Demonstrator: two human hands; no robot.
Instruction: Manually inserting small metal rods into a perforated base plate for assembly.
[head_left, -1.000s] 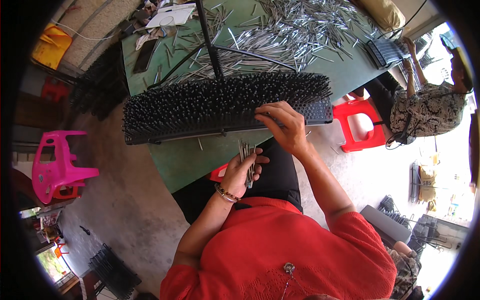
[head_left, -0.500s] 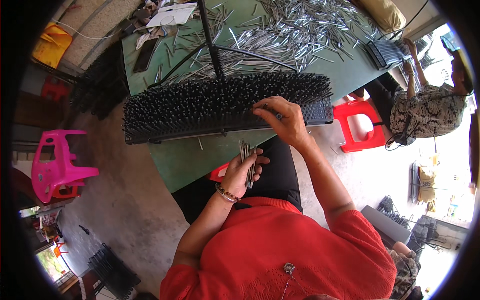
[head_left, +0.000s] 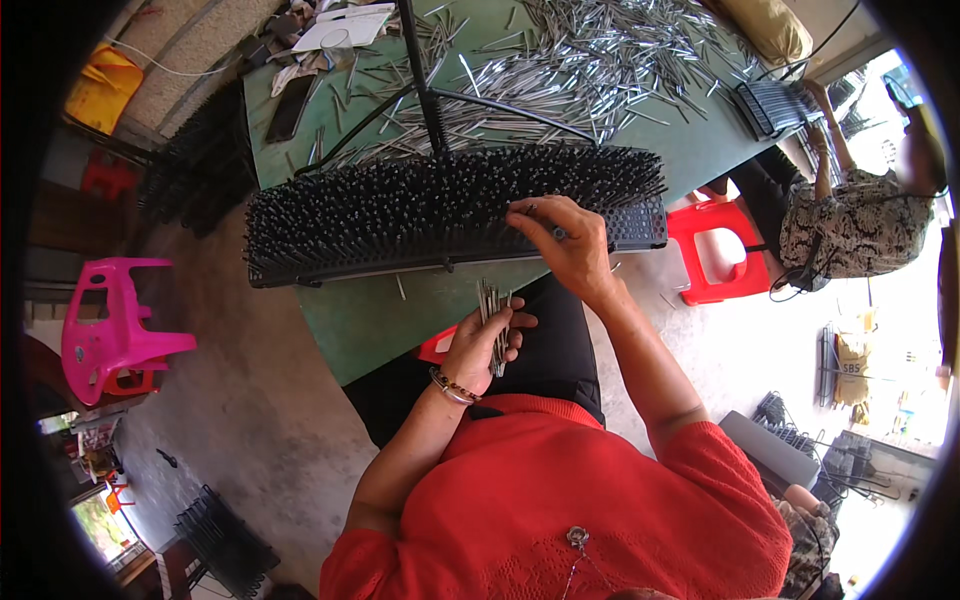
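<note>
A long black rack (head_left: 400, 215) full of upright metal pins lies across the green table (head_left: 380, 320). My right hand (head_left: 565, 245) rests on the rack near its right end, fingertips pinching a single thin metal pin (head_left: 528, 208) among the others. My left hand (head_left: 490, 345) is below the table's near edge, closed around a small bundle of metal pins (head_left: 492, 305) that stick up from the fist. Both arms come out of red sleeves.
A heap of loose metal pins (head_left: 590, 60) covers the far half of the table. Another person (head_left: 850, 220) sits at right beside a red stool (head_left: 720, 250). A pink plastic chair (head_left: 110, 330) stands at left, with black racks stacked on the floor (head_left: 225, 545).
My right hand has slid a little left and farther onto the rack with a pin. My left hand with the bundle has stayed put.
</note>
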